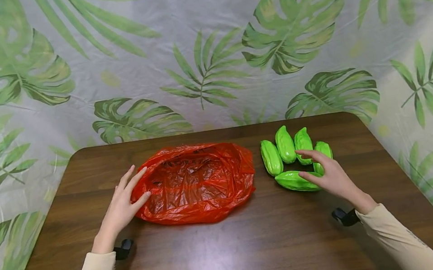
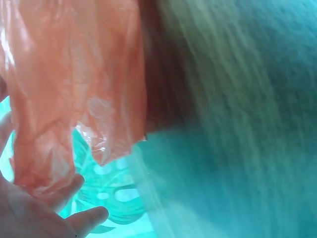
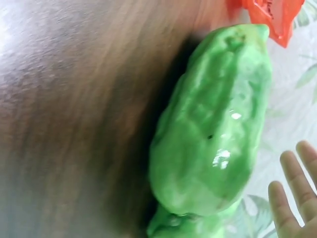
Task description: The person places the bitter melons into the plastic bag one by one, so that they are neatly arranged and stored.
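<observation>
A red plastic bag (image 1: 198, 212) lies spread on the table, its mouth opened wide and facing up. At its left rim is my left hand (image 1: 121, 207), fingers spread and slightly bent; whether they touch the film I cannot tell. In the left wrist view the bag (image 2: 74, 74) looks orange, close to the extended fingers (image 2: 89, 218). To the bag's right sit several glossy green ridged gourds, like bitter melons (image 1: 271, 157). My right hand (image 1: 335, 178) hovers by the nearest gourd (image 1: 290, 181), thumb and fingers apart. A bumpy gourd (image 3: 213, 124) fills the right wrist view, with straight fingers (image 3: 294, 183) beside it.
The brown wooden table (image 1: 213, 263) has rounded far corners. Behind it hangs a pale cloth (image 1: 207, 63) printed with green leaves. Each wrist wears a black camera mount, the left mount (image 1: 124, 248) and the right mount (image 1: 344, 217).
</observation>
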`<state>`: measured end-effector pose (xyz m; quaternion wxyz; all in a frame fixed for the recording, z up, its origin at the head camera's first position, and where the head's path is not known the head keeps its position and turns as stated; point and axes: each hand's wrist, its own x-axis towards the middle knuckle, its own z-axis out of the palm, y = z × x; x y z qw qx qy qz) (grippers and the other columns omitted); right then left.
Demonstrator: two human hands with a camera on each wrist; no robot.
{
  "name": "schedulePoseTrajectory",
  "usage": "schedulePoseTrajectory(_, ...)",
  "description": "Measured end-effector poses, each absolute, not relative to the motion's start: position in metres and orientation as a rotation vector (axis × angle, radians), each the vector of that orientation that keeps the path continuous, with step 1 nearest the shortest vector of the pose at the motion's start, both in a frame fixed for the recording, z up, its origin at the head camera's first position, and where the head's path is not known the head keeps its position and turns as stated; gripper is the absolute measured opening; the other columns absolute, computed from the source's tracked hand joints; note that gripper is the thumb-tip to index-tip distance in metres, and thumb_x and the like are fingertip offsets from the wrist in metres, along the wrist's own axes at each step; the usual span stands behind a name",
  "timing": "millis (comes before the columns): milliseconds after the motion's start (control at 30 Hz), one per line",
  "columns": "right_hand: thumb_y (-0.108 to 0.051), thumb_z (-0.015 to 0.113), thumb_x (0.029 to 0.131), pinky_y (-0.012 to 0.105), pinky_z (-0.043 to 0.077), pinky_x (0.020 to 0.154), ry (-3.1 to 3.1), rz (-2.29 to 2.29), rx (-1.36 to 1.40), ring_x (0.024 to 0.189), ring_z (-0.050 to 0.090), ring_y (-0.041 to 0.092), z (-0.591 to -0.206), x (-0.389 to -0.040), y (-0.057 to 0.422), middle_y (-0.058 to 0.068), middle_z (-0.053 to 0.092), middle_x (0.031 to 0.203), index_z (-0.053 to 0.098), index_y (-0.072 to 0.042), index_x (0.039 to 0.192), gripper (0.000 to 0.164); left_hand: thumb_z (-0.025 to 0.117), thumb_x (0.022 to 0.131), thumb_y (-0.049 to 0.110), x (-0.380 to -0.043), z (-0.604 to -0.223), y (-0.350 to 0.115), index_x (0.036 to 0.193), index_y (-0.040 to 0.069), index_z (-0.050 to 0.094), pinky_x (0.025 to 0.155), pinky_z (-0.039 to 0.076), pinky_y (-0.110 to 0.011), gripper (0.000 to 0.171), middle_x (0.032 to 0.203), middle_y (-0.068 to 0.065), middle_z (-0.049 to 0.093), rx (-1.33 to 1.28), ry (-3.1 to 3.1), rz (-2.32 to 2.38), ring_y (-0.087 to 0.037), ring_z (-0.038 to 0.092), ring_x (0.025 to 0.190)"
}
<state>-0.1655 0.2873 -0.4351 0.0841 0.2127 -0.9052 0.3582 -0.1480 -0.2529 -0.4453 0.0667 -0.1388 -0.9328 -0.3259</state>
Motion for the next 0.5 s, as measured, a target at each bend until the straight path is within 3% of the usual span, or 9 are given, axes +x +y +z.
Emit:
schedulePoseTrajectory(167, -0.011, 0.071, 0.087, 0.050, 0.041, 0.090, -2.709, 1.144, 0.641, 0.112, 0.052, 0.029, -0.439, -0.164, 0.292, 0.013, 0.056, 0.127, 0.052, -0.007, 0.135, 0.052, 0.066, 0.092, 0.021, -0.148, -0.449, -0.256, 0.150, 0.018, 0.034, 0.098, 0.026, -0.069, 0.067, 0.155, -0.018, 0.019, -0.434, -2.828, -1.026, -0.047, 0.023, 0.136)
schedulePoseTrajectory(500, -0.007, 0.071, 0.086, 0.029, 0.042, 0.092, -2.713, 1.158, 0.703, 0.109, 0.057, 0.031, -0.450, -0.163, 0.295, 0.010, 0.059, 0.125, 0.056, -0.006, 0.131, 0.048, 0.067, 0.091, 0.021, -0.149, -0.454, -0.257, 0.150, 0.017, 0.034, 0.100, 0.027, -0.067, 0.068, 0.152, -0.021, 0.024, -0.420, -2.816, -1.052, -0.045, 0.026, 0.135)
